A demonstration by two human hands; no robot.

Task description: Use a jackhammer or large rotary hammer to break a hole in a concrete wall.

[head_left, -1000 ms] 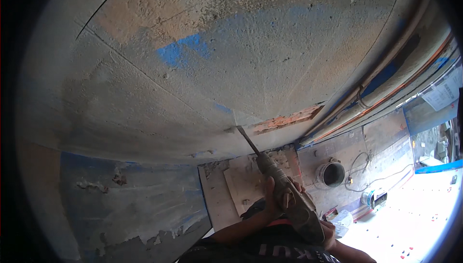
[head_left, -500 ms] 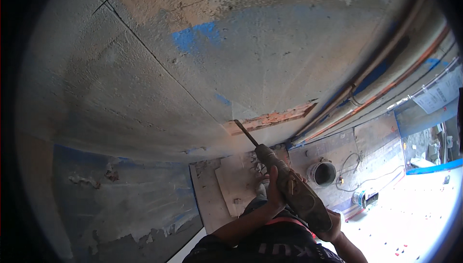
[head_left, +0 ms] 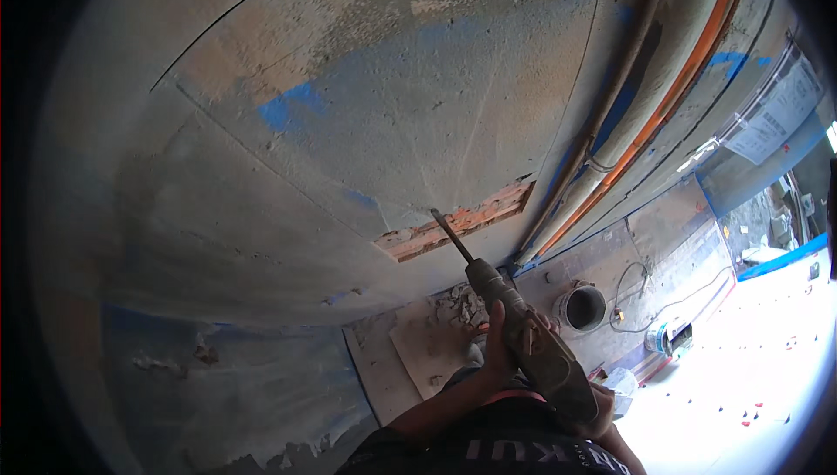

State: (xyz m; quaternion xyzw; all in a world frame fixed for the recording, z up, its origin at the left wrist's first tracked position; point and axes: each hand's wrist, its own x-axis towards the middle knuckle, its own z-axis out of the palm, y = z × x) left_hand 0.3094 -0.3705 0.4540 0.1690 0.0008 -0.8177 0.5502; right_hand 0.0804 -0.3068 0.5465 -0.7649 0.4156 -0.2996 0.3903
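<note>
The dusty power chisel (head_left: pixel 534 344) slants far and left, its bit (head_left: pixel 453 238) ending at a strip of exposed red brick (head_left: pixel 499 208); contact is too small to tell. The left hand (head_left: pixel 499 349) wraps its front body; the right hand (head_left: pixel 602 412), partly hidden, grips its rear. Around the strip spreads a rough grey wall (head_left: pixel 445 126), patched tan and blue. Pipes (head_left: pixel 635 122) run along the right, above a bucket (head_left: pixel 564 308) on the board-covered floor (head_left: pixel 667 231), glaring white at near right.
</note>
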